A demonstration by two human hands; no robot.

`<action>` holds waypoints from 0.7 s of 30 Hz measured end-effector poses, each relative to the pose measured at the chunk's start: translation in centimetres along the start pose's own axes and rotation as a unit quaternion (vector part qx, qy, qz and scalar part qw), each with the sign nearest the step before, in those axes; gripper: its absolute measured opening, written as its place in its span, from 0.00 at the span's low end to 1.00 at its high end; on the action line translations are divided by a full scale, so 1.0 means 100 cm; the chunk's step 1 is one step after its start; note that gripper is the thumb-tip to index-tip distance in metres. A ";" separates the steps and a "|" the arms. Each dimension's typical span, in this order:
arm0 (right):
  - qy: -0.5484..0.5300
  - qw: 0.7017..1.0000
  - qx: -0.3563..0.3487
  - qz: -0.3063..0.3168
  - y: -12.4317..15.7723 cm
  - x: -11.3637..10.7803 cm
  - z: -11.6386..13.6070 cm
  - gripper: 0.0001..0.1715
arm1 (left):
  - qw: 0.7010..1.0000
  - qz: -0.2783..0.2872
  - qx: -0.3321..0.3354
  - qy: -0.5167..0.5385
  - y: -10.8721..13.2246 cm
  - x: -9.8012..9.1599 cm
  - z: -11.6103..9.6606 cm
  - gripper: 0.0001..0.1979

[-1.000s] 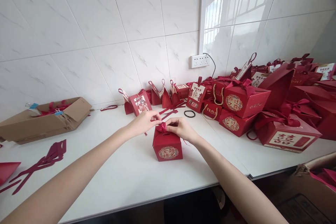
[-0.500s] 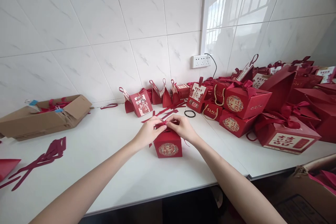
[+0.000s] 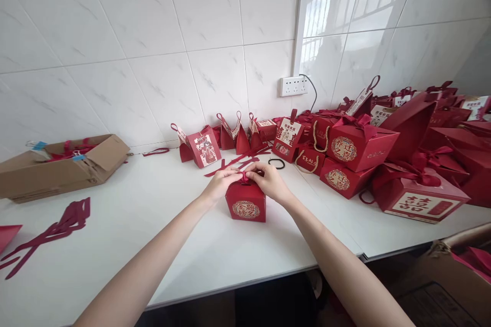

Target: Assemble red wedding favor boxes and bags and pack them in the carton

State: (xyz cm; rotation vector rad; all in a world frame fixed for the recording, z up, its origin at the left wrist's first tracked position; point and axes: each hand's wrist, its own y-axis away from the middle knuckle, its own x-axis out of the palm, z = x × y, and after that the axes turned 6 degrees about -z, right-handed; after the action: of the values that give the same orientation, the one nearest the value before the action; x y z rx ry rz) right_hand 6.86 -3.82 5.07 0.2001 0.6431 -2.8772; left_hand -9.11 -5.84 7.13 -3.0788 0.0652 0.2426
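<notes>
Left hand (image 3: 220, 185) and right hand (image 3: 269, 182) pinch ribbon (image 3: 244, 177) atop a red box (image 3: 245, 205) on the tile-backed white counter (image 3: 172, 245).

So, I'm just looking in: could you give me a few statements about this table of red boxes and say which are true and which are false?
1. The left hand and the right hand both pinch the ribbon on top of a small red gift box. True.
2. The cardboard carton sits at the right end. False: the cardboard box lies at the far left of the table, against the wall.
3. A black ring lies on the table just behind the hands. True.
4. The boxes piled on the right are blue. False: those gift boxes are red, several with bows.
</notes>
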 end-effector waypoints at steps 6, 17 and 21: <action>0.035 0.997 -0.029 -0.054 0.003 0.001 0.000 0.08 | 0.998 -0.055 -0.014 -0.009 0.002 0.007 -0.003 0.09; 0.152 0.979 -0.138 0.002 0.006 -0.009 0.008 0.03 | 0.997 -0.063 -0.045 0.009 0.009 0.006 -0.010 0.09; 0.163 0.974 -0.154 -0.015 0.005 -0.009 0.006 0.09 | 0.997 -0.073 0.000 -0.034 0.010 0.003 -0.008 0.11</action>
State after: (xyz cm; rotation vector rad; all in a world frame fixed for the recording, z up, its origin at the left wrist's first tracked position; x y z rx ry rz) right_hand 7.84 -4.41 5.59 0.6280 1.1475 -2.7430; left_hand -8.75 -6.89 7.79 -3.0531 -0.1628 0.3380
